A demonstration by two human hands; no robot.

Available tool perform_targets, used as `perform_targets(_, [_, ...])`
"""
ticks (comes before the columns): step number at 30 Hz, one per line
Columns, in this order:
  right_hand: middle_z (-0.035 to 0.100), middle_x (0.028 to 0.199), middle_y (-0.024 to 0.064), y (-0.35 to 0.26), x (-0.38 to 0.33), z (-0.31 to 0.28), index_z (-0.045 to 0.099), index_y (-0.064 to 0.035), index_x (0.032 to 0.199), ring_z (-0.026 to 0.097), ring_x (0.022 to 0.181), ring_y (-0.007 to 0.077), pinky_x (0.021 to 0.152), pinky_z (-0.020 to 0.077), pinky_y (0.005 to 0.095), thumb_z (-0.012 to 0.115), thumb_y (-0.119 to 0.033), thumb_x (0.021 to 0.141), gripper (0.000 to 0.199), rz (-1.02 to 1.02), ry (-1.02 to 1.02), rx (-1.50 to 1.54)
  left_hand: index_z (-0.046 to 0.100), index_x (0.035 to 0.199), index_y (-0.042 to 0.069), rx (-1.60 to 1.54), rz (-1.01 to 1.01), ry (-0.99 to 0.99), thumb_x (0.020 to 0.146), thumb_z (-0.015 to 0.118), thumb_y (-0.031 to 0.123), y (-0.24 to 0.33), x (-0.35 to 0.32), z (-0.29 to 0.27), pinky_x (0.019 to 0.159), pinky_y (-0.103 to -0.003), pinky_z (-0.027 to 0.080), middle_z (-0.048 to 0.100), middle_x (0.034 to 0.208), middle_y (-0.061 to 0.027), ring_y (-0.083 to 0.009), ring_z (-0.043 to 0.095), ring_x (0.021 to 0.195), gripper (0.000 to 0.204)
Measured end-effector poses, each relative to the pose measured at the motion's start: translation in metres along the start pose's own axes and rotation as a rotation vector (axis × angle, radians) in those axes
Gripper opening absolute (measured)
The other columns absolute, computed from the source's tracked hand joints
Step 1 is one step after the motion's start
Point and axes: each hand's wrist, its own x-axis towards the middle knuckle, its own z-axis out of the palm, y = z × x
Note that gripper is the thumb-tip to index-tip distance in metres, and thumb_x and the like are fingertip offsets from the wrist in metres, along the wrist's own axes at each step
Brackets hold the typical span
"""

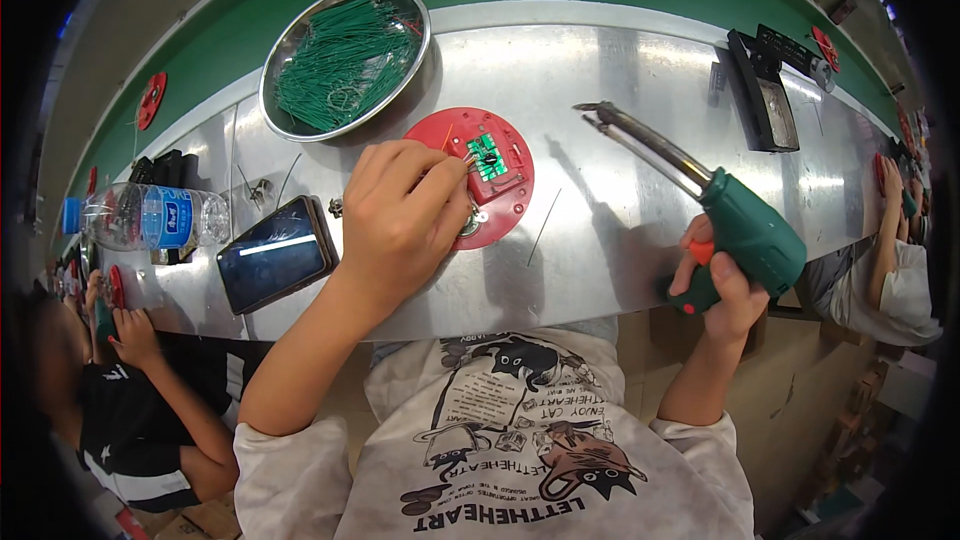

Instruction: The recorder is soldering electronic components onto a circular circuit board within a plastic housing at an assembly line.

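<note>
My left hand (405,205) rests over the left part of a round red plastic disc (512,215), its fingers bent and drawn together. Their tips meet beside a small green circuit board (488,158) set in the disc, where thin wires show. What the fingertips pinch is hidden. A round metal part (470,224) peeks out below them. In my right hand (728,285) is a green soldering gun (757,230) with an orange trigger. Its long metal tip points up and left, held apart from the disc.
A steel bowl (428,60) of green wires stands behind the disc. On the left lie a phone (275,255) and a plastic bottle (165,215). A black stand (768,90) sits at right. Loose wire (543,228) lies on the metal table. Co-workers sit on both sides.
</note>
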Motion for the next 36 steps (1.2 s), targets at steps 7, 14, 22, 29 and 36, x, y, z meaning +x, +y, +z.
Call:
perform_targets(7, [0.058, 0.093, 0.0214, 0.005, 0.016, -0.029, 0.056, 0.0105, 0.105, 0.056, 0.045, 0.0189, 0.038, 0.0466, 0.0291, 0.06, -0.026, 0.09, 0.039, -0.054, 0.122, 0.02, 0.067, 0.089, 0.002, 0.014, -0.052, -0.047, 0.068, 0.077, 0.004, 0.004, 0.009, -0.011, 0.076, -0.042, 0.05, 0.066, 0.091, -0.011, -0.0316, 0.062, 0.084, 0.023])
perform_targets(14, [0.06, 0.089, 0.0212, 0.002, 0.012, -0.07, 0.055, 0.0121, 0.106, 0.054, 0.042, 0.0191, 0.039, 0.0447, 0.0293, 0.06, -0.027, 0.089, 0.043, -0.088, 0.307, 0.045, 0.063, 0.11, 0.004, 0.016, -0.049, -0.438, 0.059, 0.082, 0.013, 0.021, 0.06, -0.017, 0.085, -0.044, 0.047, 0.063, 0.103, -0.0151, -0.0363, 0.058, 0.098, 0.055])
perform_targets(22, [0.06, 0.104, 0.0277, 0.021, -0.013, -0.078, 0.054, 0.01, 0.115, 0.062, 0.052, 0.0238, 0.044, 0.0494, 0.032, 0.059, -0.025, 0.092, 0.042, -0.135, 0.502, 0.363, 0.059, 0.122, 0.003, 0.259, 0.231, -0.287, 0.075, 0.064, 0.004, -0.038, 0.226, 0.119, 0.096, -0.046, 0.045, 0.059, 0.12, -0.0201, -0.038, 0.056, 0.111, 0.047])
perform_targets(29, [0.056, 0.11, 0.0255, 0.014, -0.02, -0.074, 0.051, 0.0017, 0.123, 0.065, 0.063, 0.0232, 0.054, 0.052, 0.0329, 0.057, -0.032, 0.096, 0.044, -0.091, 0.65, 0.456, 0.058, 0.127, 0.001, 0.203, 0.293, -0.351, 0.089, 0.063, 0.025, -0.041, 0.41, 0.312, 0.097, -0.049, 0.047, 0.062, 0.118, -0.0223, -0.0412, 0.058, 0.111, 0.045])
perform_targets(36, [0.054, 0.12, 0.0235, 0.011, -0.021, -0.081, 0.05, -0.0072, 0.132, 0.067, 0.075, 0.0247, 0.062, 0.0533, 0.0337, 0.053, -0.027, 0.099, 0.039, 0.025, 0.658, 0.383, 0.071, 0.1, 0.001, 0.122, -0.26, -0.385, 0.092, 0.064, 0.042, -0.013, 0.458, 0.437, 0.088, -0.05, 0.051, 0.069, 0.112, -0.023, -0.0409, 0.066, 0.103, 0.043])
